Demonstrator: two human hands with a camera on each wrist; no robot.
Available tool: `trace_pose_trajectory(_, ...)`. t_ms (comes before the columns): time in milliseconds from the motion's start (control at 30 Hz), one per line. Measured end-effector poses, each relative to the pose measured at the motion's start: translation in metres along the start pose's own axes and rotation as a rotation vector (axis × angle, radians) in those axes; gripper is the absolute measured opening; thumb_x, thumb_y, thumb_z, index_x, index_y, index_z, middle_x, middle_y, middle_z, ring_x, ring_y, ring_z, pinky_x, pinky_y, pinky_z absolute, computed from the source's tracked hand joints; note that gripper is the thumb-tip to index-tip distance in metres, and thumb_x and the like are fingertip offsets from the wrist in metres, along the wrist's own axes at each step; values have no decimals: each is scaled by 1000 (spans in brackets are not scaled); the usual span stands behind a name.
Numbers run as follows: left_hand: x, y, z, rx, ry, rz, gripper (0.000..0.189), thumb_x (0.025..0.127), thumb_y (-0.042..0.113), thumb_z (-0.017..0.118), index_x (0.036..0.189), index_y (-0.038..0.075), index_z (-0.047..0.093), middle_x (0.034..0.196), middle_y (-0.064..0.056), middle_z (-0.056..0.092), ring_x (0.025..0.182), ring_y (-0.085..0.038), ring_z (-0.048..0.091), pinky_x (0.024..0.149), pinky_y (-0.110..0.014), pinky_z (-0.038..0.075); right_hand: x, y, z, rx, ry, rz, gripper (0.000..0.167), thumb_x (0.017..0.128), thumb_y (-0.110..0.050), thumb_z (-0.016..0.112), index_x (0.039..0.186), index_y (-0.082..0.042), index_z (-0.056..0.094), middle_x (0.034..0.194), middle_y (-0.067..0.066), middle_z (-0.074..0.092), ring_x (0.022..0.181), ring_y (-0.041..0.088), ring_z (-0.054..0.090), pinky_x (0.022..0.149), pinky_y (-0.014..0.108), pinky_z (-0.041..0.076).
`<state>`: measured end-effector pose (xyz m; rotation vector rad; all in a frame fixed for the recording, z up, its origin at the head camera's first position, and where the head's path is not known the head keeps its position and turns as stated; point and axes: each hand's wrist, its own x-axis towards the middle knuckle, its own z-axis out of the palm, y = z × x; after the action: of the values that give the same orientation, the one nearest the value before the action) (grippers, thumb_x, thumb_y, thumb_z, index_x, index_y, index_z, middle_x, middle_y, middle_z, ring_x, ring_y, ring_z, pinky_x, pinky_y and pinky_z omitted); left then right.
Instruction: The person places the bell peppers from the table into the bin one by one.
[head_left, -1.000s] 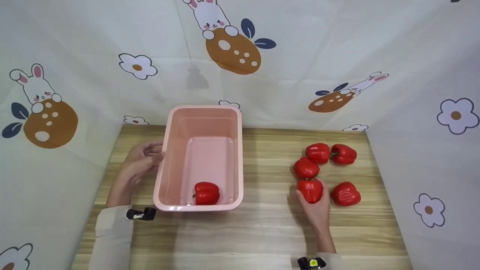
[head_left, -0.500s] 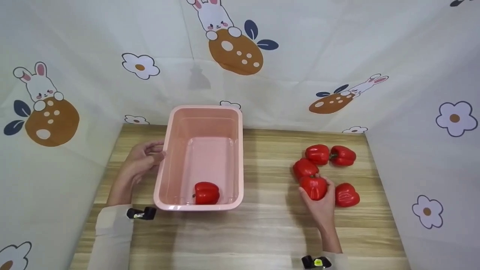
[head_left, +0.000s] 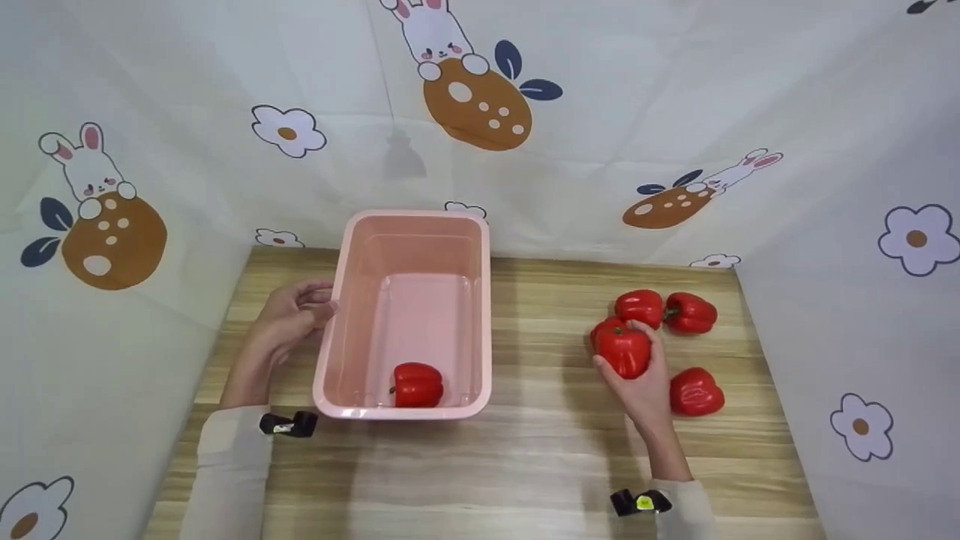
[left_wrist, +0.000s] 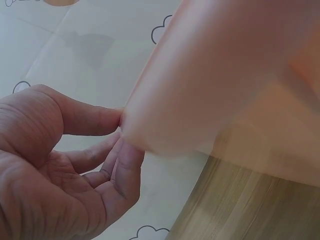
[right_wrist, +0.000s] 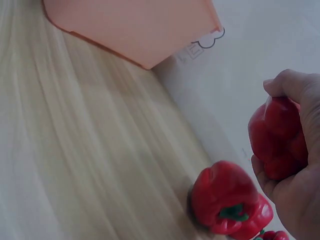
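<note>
The right hand (head_left: 643,386) grips a red pepper (head_left: 626,352) above the table (head_left: 540,457). Just right of that hand lies a second pepper (head_left: 697,391); beyond its fingers, three more peppers (head_left: 691,313). Well to its left, the left hand (head_left: 291,316) pinches the edge of a pink tub (head_left: 485,315) with one pepper inside (head_left: 418,385).

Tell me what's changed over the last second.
The right hand has lifted the red pepper it was already holding off the wooden tabletop; in the head view, it now mostly hides the neighboring pepper. The left hand still pinches the pink tub, and the single pepper inside hasn't moved.
</note>
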<state>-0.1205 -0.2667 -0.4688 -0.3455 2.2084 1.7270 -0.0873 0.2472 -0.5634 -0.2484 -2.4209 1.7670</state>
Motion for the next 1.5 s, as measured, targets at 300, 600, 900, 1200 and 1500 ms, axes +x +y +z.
trace_pose_trajectory(300, 2, 1, 0, -5, -12, 8, 63, 101, 4, 60, 158, -10, 36, 139, -25, 54, 95, -9, 67, 84, -26, 68, 19, -21, 7, -4, -41, -15, 81, 83, -16, 90, 150, -16, 45, 149, 8, 49, 130, 26, 52, 101, 35, 56)
trace_pose_trajectory(600, 0, -1, -1, -4, -13, 12, 62, 101, 3, 59, 158, -8, 37, 134, -20, 56, 95, -7, 66, 82, -23, 67, 25, -33, 18, 0, -91, -56, 79, 84, -16, 89, 150, -15, 45, 150, 10, 50, 130, 27, 52, 101, 42, 57)
trace_pose_trajectory(900, 0, -1, -1, -10, -11, 15, 61, 101, 3, 59, 157, -9, 38, 136, -22, 56, 94, -7, 67, 83, -26, 68, 32, -40, 31, 43, -93, -119, 72, 89, -15, 85, 149, -11, 47, 151, 13, 53, 126, 25, 56, 92, 17, 57)
trace_pose_trajectory(1200, 4, -5, 0, -31, -17, 7, 63, 100, 4, 59, 157, -9, 37, 136, -23, 55, 92, -9, 68, 80, -26, 69, 38, -54, 43, 11, -143, -130, 76, 86, -22, 89, 150, -17, 48, 150, 7, 54, 131, 27, 54, 98, 42, 63)
trace_pose_trajectory(1500, 12, -5, -5, -46, -35, 33, 61, 101, 3, 58, 156, -11, 36, 135, -24, 55, 95, -9, 68, 84, -26, 69, 44, -72, 63, 2, -187, -142, 75, 84, -21, 89, 148, -19, 50, 149, 9, 56, 130, 31, 56, 102, 53, 61)
